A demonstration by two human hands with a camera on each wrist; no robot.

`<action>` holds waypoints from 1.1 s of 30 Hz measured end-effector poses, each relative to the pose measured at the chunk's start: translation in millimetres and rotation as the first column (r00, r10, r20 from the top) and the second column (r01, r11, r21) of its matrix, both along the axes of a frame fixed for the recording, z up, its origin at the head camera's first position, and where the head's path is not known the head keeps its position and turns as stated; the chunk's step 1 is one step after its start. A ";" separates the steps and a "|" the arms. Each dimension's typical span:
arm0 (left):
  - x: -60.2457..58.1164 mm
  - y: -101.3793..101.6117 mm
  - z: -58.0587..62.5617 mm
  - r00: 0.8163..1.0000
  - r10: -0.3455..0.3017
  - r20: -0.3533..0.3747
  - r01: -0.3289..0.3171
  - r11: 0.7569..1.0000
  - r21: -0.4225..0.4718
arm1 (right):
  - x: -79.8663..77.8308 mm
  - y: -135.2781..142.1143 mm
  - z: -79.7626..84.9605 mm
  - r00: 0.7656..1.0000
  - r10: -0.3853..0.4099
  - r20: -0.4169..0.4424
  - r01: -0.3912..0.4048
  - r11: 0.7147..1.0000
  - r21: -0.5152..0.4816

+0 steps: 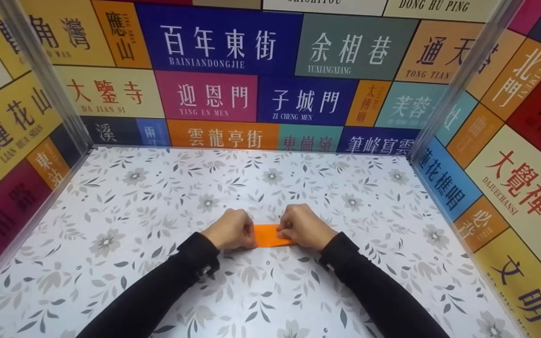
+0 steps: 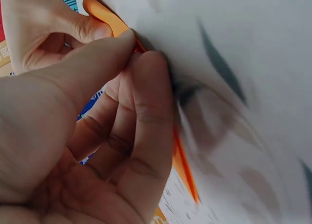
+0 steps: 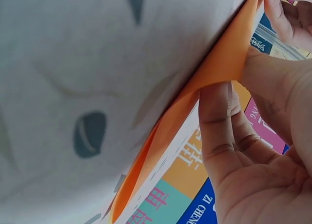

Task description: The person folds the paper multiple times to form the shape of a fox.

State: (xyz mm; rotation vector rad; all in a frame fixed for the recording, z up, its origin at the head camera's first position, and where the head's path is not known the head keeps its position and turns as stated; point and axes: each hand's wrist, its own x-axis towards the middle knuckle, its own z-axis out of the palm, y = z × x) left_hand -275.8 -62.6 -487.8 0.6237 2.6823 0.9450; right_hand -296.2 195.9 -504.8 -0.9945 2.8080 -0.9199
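A small strip of orange folded paper [image 1: 266,235] lies on the flower-patterned table between my two hands. My left hand [image 1: 234,229] pinches its left end between thumb and index finger, close to the tabletop. At the other end my right hand [image 1: 304,227] grips the paper with thumb and fingers. In the right wrist view the paper [image 3: 222,63] bows up at the right hand's fingers, and its layers part slightly along the far end. From the left wrist view, the left fingers hide the middle of the paper [image 2: 181,160].
The white table [image 1: 270,300] carries a grey leaf and flower print. Upright panels with coloured blocks of lettering [image 1: 223,42] stand behind it and on both sides. Clear corner posts [image 1: 458,70] join the panels.
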 end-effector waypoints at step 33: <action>7.9 -8.8 -13.6 0.966 -0.039 -0.256 0.046 0.999 0.022 | 2.1 0.0 -1.1 1.000 -0.015 -0.016 0.015 1.000 0.007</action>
